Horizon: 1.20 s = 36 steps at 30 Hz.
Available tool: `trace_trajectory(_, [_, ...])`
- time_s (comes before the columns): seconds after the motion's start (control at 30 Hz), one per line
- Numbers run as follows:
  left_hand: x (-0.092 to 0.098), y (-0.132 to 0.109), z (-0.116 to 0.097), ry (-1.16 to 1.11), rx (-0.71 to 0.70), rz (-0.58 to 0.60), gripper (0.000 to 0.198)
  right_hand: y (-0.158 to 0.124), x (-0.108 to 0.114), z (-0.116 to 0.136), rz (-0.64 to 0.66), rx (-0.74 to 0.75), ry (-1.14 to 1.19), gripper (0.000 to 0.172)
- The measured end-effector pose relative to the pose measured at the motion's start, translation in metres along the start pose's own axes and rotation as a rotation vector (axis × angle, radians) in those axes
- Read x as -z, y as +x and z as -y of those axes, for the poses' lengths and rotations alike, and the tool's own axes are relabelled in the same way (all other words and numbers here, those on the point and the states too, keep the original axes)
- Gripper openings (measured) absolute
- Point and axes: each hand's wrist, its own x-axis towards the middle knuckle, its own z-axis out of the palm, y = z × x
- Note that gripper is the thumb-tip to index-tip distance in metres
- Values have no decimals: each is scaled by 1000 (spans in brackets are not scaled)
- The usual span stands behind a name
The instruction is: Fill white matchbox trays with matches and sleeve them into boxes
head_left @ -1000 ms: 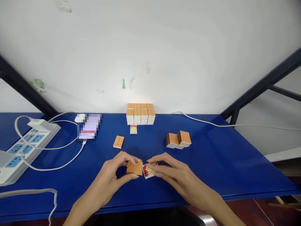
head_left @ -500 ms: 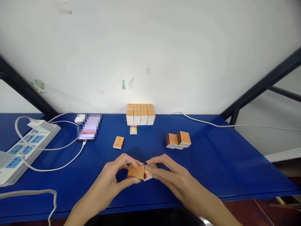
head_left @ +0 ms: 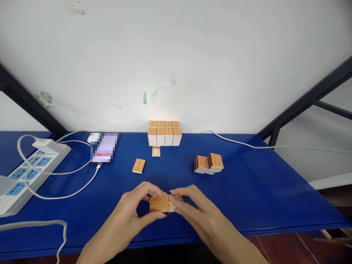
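Between my hands, low over the blue table's front, is a matchbox (head_left: 159,204) with an orange printed sleeve. Its tray of matches (head_left: 173,207) sticks out partway on the right side. My left hand (head_left: 134,207) pinches the sleeve, thumb at the near edge and fingers at the far edge. My right hand (head_left: 198,209) grips the tray's outer end, its fingers covering part of the matches. Beyond them a single closed matchbox (head_left: 139,166) lies flat, and an open tray of red-tipped matches (head_left: 156,151) sits before the stacked matchboxes (head_left: 165,134).
More matchboxes (head_left: 208,163) are grouped at the right. A power strip (head_left: 35,176) with white cables and a blurred phone (head_left: 105,148) occupy the left of the blue table (head_left: 261,190). Another cable (head_left: 242,143) runs along the white wall (head_left: 209,66).
The tray has slid a little further into the sleeve, and the red match heads are now hidden. Both hands have stayed nearly in place.
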Motion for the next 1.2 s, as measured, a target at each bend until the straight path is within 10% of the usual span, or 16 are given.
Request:
trace_trajectory(0.37, [-5,6,0,-580,-40,96,105,14,13,3,33,-168,585,49])
trace_trajectory(0.77, [-16,14,11,-773,22,267,108,28,14,4,233,-155,599,63])
trace_trajectory(0.97, [-14,19,8,-339,-49,-92,74,31,47,-3,136,-80,311,60])
trace_trajectory(1.07, [-2,23,12,-92,-23,-413,41,32,74,-28,-145,-92,-119,53])
trace_trajectory(1.2, [13,30,21,286,-6,-675,38,34,98,-68,-156,-202,-390,57])
